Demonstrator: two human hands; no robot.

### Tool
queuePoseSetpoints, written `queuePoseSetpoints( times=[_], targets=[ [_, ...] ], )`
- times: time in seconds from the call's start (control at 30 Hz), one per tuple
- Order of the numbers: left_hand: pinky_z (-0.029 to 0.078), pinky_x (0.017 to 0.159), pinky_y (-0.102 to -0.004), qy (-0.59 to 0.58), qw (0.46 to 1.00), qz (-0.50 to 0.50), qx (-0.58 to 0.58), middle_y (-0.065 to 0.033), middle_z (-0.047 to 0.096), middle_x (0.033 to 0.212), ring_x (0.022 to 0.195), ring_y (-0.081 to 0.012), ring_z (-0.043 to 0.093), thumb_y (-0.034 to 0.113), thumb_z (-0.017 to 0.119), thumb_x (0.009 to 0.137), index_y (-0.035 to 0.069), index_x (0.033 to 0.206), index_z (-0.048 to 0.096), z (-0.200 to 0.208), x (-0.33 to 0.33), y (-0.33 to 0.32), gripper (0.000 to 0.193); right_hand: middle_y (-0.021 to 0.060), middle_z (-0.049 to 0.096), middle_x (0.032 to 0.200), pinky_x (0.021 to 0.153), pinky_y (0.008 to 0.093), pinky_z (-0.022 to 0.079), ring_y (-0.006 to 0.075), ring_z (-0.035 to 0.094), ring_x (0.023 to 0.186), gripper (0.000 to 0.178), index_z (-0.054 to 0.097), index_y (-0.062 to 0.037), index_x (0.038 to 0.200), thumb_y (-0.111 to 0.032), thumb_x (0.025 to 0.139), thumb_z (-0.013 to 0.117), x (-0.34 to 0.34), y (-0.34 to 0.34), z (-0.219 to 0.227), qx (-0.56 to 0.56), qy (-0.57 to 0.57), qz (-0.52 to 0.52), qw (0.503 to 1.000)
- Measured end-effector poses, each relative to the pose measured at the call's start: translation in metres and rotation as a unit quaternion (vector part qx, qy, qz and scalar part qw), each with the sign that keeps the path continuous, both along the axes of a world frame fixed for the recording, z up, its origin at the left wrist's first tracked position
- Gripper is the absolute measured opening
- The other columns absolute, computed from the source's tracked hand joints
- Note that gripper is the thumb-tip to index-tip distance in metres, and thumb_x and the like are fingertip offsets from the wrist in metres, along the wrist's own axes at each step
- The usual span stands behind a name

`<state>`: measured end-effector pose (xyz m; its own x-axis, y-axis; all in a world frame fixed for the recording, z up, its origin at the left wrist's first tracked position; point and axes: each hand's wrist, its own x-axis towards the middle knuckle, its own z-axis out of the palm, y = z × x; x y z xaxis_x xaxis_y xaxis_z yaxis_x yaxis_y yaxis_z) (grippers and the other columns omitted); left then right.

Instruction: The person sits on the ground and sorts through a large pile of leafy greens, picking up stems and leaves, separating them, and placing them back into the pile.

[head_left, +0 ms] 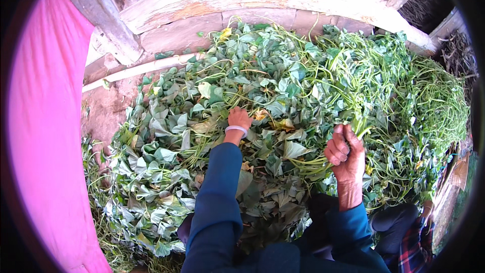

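A large heap of leafy green vines (262, 86) spreads in front of me, with some yellowed and wilted leaves among the green ones. My left hand (239, 118), with a pale bangle at the wrist, reaches into the middle of the heap. Its fingers curl down among the leaves, and what they grip is hidden. Farther right, my right hand (344, 152) is raised palm toward me, fingers folded round a bunch of green stems (360, 124). The stems stick out above the thumb side; more pale stems (316, 164) lie just left of this hand.
Pink cloth (55, 136) hangs along the left side. Behind the heap stands a worn wooden door frame (242, 0), with a pale pole (146, 70) lying before it. At lower right are a person's dark-clad leg (394, 227) and a plaid red cloth (411, 245).
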<state>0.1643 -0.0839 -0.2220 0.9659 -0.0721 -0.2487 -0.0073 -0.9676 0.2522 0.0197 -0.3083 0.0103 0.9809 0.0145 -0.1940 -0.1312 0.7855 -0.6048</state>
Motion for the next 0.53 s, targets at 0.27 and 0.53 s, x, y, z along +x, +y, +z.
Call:
queuePoseSetpoints(
  times=[0.27,0.53],
  targets=[
    [0.048,0.072,-0.0375,-0.136,0.99,-0.043,-0.014,-0.0102,0.063,0.081,0.071,-0.0253,0.06,0.029,0.058,0.078,0.009,0.086,0.066,0.154,0.042,0.073,0.022,-0.0026,0.033,0.051,0.035,0.0216,0.023,0.007,0.027,0.039,0.022,0.055,0.0021,0.086,-0.02,0.084,0.054,0.0,0.004,0.0,0.012,0.036,0.034,0.999],
    [0.045,0.073,-0.0297,-0.448,0.795,0.031,-0.408,-0.0102,0.065,0.08,0.073,-0.0172,0.058,0.01,0.062,0.077,0.007,0.093,0.066,0.431,0.029,0.128,0.016,-0.002,0.033,0.053,0.037,0.0224,0.022,0.0076,0.027,0.04,0.023,0.056,0.0023,0.086,-0.02,0.083,0.057,-0.002,0.003,0.0,0.0,0.047,0.053,0.997]
  ],
)
